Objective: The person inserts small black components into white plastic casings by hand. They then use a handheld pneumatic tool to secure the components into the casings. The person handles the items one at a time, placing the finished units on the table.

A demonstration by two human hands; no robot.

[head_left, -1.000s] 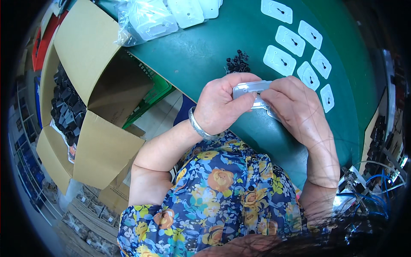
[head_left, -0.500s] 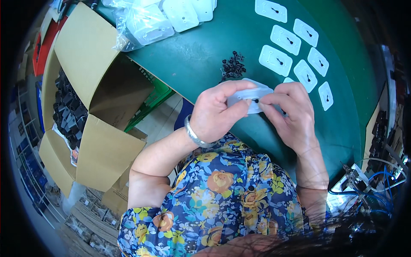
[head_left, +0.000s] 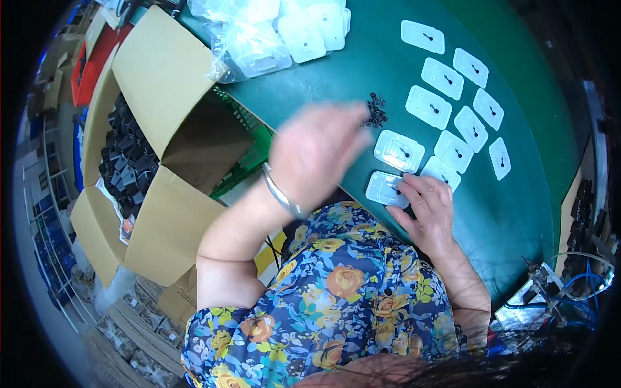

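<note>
A small white translucent plastic plate (head_left: 381,189) with rounded corners and a black piece on it lies by the table's near edge. My right hand (head_left: 427,210) grips its right side, with the thumb along the lower edge and the fingers on top. Smeared by motion, my left hand (head_left: 317,152) is over the table edge, beside a heap of small black parts (head_left: 376,111); its fingers are not clear. Another such plate (head_left: 399,150) lies just beyond, with several more spread to the right, each bearing a black keyhole-shaped piece or mark.
Clear plastic bags with white plates (head_left: 259,52) lie at the far left of the green table (head_left: 304,97). An open cardboard box (head_left: 165,58) with black parts (head_left: 126,161) stands left, near a green crate (head_left: 262,139). Blue tubing and metal fittings (head_left: 550,284) are at the lower right.
Both hands were together on a plate in the air. Now that plate is down on the table under my right hand, and my left hand has come away to the left. The view has shifted.
</note>
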